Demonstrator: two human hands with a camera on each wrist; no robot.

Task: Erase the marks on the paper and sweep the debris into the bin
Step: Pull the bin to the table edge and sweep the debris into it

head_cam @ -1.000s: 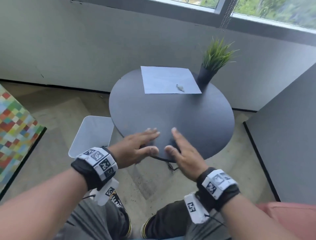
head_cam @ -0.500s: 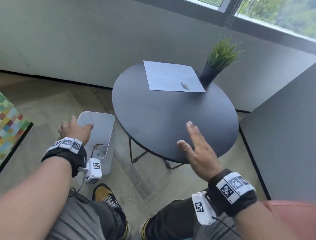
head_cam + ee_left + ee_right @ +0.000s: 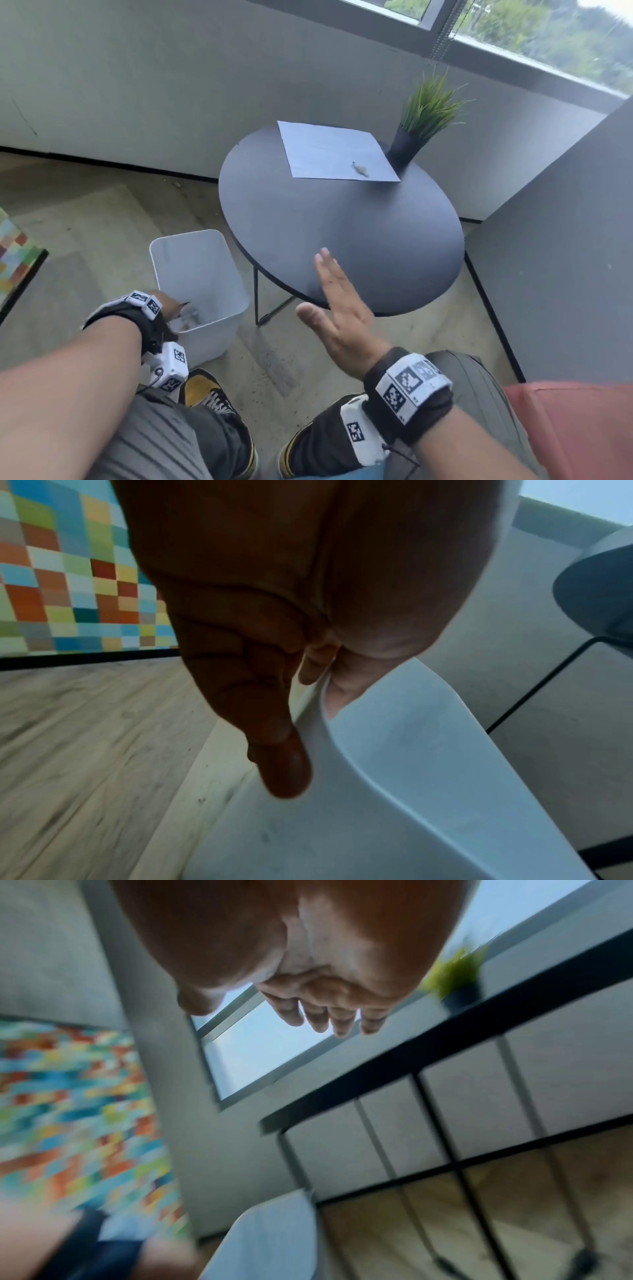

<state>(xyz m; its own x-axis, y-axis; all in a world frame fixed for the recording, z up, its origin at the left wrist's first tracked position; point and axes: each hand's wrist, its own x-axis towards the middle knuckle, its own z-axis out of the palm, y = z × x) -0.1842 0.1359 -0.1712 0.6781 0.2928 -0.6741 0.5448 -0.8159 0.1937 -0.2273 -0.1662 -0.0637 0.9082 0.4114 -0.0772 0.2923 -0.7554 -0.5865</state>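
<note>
Left hand now pinches bin rim between fingers

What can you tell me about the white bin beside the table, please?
The bin is a white, open-topped container with rounded corners, apparently thin plastic. It stands on the wooden floor just left of the round dark table, near the person's shoe. Some scraps lie at its bottom. The left hand pinches its near rim, thumb inside and fingers outside. Whether it is lifted cannot be told.
</note>
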